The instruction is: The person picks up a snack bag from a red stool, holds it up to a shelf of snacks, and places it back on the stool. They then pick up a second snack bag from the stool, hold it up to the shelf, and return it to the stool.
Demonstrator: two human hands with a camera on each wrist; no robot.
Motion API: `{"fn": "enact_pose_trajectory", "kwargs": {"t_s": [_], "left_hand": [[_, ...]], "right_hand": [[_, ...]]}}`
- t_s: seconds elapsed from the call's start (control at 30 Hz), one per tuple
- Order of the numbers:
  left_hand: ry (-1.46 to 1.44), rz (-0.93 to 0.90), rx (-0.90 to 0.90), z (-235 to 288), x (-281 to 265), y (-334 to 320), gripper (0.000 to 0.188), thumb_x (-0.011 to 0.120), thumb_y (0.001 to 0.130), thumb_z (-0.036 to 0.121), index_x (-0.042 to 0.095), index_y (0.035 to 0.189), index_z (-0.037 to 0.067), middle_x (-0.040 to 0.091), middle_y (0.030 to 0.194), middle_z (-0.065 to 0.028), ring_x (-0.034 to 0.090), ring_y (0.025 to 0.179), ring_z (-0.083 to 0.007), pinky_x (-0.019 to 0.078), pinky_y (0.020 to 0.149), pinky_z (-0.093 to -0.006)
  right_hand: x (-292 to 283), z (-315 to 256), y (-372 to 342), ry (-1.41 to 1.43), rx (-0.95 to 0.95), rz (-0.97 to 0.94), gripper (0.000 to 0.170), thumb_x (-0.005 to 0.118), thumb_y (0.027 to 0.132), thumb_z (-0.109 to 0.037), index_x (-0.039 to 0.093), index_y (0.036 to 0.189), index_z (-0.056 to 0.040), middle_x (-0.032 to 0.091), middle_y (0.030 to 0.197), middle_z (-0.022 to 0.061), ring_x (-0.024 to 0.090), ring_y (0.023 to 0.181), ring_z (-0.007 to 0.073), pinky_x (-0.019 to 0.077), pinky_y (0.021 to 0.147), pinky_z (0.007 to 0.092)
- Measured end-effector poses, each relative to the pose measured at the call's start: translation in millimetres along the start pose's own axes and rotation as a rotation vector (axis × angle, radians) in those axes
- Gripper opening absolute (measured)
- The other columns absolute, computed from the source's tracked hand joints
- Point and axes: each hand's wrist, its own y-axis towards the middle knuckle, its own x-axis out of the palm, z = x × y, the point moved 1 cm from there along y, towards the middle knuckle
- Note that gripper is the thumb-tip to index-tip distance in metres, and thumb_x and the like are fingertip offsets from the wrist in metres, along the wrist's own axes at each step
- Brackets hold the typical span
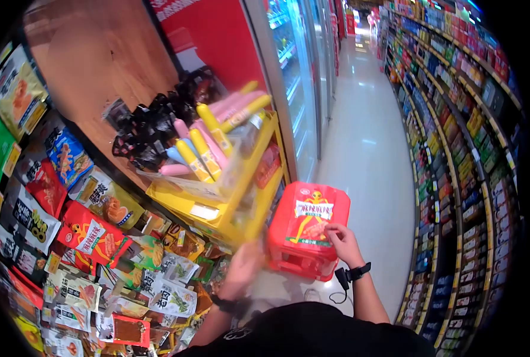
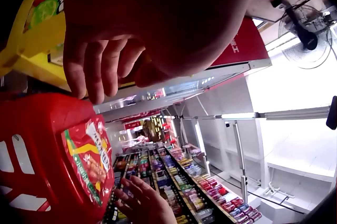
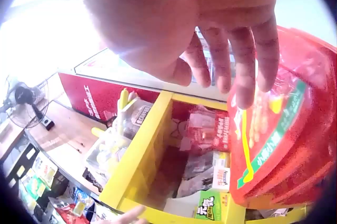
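Observation:
A red snack packet (image 1: 311, 214) with a yellow cartoon figure lies flat on a red plastic stool (image 1: 283, 238). My right hand (image 1: 342, 244) is at the packet's near right corner; in the right wrist view its fingers (image 3: 242, 61) reach out loosely, overlapping the packet. Blurred in the head view, my left hand (image 1: 244, 271) is low beside the stool's left side. Seen in the left wrist view, its fingers (image 2: 95, 66) hang loosely bent above the stool, with nothing between them.
A yellow display rack (image 1: 217, 223) with pink and yellow sausage-like sticks (image 1: 202, 149) stands left of the stool. Hanging snack packets (image 1: 92, 235) cover the left side. A glass-door fridge (image 1: 295, 77) lies beyond; stocked shelves (image 1: 455, 149) line the aisle's right.

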Motion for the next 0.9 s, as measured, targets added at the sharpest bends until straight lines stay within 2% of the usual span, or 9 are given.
{"fn": "enact_pose_trajectory", "kwargs": {"t_s": [0.17, 0.23, 0.37, 0.47, 0.53, 0.63, 0.67, 0.73, 0.9], "left_hand": [[0.131, 0.013, 0.217, -34, 41, 53, 0.042, 0.054, 0.103, 0.007, 0.049, 0.143, -0.003, 0.066, 0.13, -0.0139, 0.063, 0.122, -0.0227, 0.0507, 0.103, -0.0342], [0.036, 0.068, 0.083, -38, 58, 71, 0.044, 0.056, 0.101, 0.005, 0.047, 0.143, -0.005, 0.063, 0.133, -0.0165, 0.062, 0.125, -0.0246, 0.0481, 0.108, -0.0359], [0.074, 0.053, 0.017, -69, 70, 105, 0.047, 0.058, 0.1, 0.006, 0.046, 0.144, -0.007, 0.061, 0.137, -0.0191, 0.059, 0.128, -0.0248, 0.0474, 0.109, -0.0355], [0.141, 0.051, -0.061, -67, 80, 109, 0.047, 0.061, 0.099, 0.009, 0.049, 0.142, -0.006, 0.065, 0.129, -0.0174, 0.064, 0.119, -0.0228, 0.0516, 0.101, -0.0334], [0.166, 0.046, -0.259, -57, 87, 108, 0.04, 0.065, 0.099, 0.013, 0.058, 0.134, -0.005, 0.07, 0.113, -0.0108, 0.067, 0.1, -0.0168, 0.0544, 0.084, -0.0298], [0.176, -0.062, -0.345, -48, 90, 108, 0.038, 0.067, 0.098, 0.012, 0.061, 0.132, -0.005, 0.074, 0.106, -0.0084, 0.07, 0.09, -0.0138, 0.0559, 0.081, -0.0269], [0.174, -0.055, -0.35, -47, 91, 103, 0.038, 0.067, 0.098, 0.012, 0.061, 0.132, -0.005, 0.074, 0.106, -0.0084, 0.07, 0.09, -0.0138, 0.0559, 0.081, -0.0269], [0.038, -0.037, -0.112, -34, 95, 88, 0.026, 0.067, 0.098, 0.016, 0.071, 0.114, -0.004, 0.071, 0.097, -0.0018, 0.061, 0.082, -0.0072, 0.049, 0.066, -0.0262], [0.004, 0.0, -0.073, 11, 83, 65, 0.025, 0.069, 0.098, 0.011, 0.07, 0.116, -0.007, 0.071, 0.104, -0.0047, 0.065, 0.09, -0.0089, 0.0524, 0.076, -0.0241]], "right_hand": [[-15, 47, 0, -0.047, 0.052, 0.071, 0.038, 0.065, 0.098, -0.014, 0.058, 0.132, 0.0023, 0.07, 0.117, 0.0139, 0.07, 0.104, 0.0217, 0.0555, 0.087, 0.0325], [-20, 67, 3, -0.057, 0.063, 0.067, 0.041, 0.065, 0.097, -0.015, 0.057, 0.134, 0.0023, 0.069, 0.12, 0.0153, 0.069, 0.106, 0.0232, 0.0548, 0.088, 0.0334], [-31, 63, 8, -0.204, 0.086, 0.088, 0.047, 0.066, 0.095, -0.018, 0.054, 0.136, 0.003, 0.068, 0.122, 0.0193, 0.068, 0.107, 0.0268, 0.0535, 0.091, 0.036], [-37, 63, 17, -0.225, 0.12, 0.081, 0.049, 0.066, 0.095, -0.02, 0.053, 0.135, 0.0038, 0.069, 0.12, 0.0196, 0.069, 0.102, 0.0262, 0.0541, 0.089, 0.036], [-42, 60, 25, -0.198, 0.134, 0.078, 0.047, 0.065, 0.095, -0.019, 0.053, 0.135, 0.0044, 0.069, 0.118, 0.0185, 0.07, 0.099, 0.0246, 0.0544, 0.087, 0.034], [-49, 57, 34, 0.074, 0.263, 0.038, 0.044, 0.064, 0.096, -0.015, 0.053, 0.134, 0.0051, 0.071, 0.108, 0.015, 0.07, 0.091, 0.0191, 0.0541, 0.082, 0.028], [-51, 57, 36, 0.098, 0.307, 0.027, 0.041, 0.064, 0.097, -0.013, 0.055, 0.133, 0.0056, 0.071, 0.104, 0.0122, 0.07, 0.089, 0.0155, 0.0534, 0.08, 0.0257], [-48, 56, 38, 0.115, 0.354, -0.001, 0.038, 0.064, 0.097, -0.01, 0.057, 0.131, 0.0061, 0.071, 0.099, 0.0094, 0.069, 0.086, 0.0119, 0.0526, 0.078, 0.0234], [-29, 35, 31, 0.402, 0.125, 0.108, 0.024, 0.063, 0.1, -0.007, 0.065, 0.121, 0.0049, 0.071, 0.097, 0.0024, 0.063, 0.084, 0.0051, 0.0498, 0.074, 0.0217]]}}
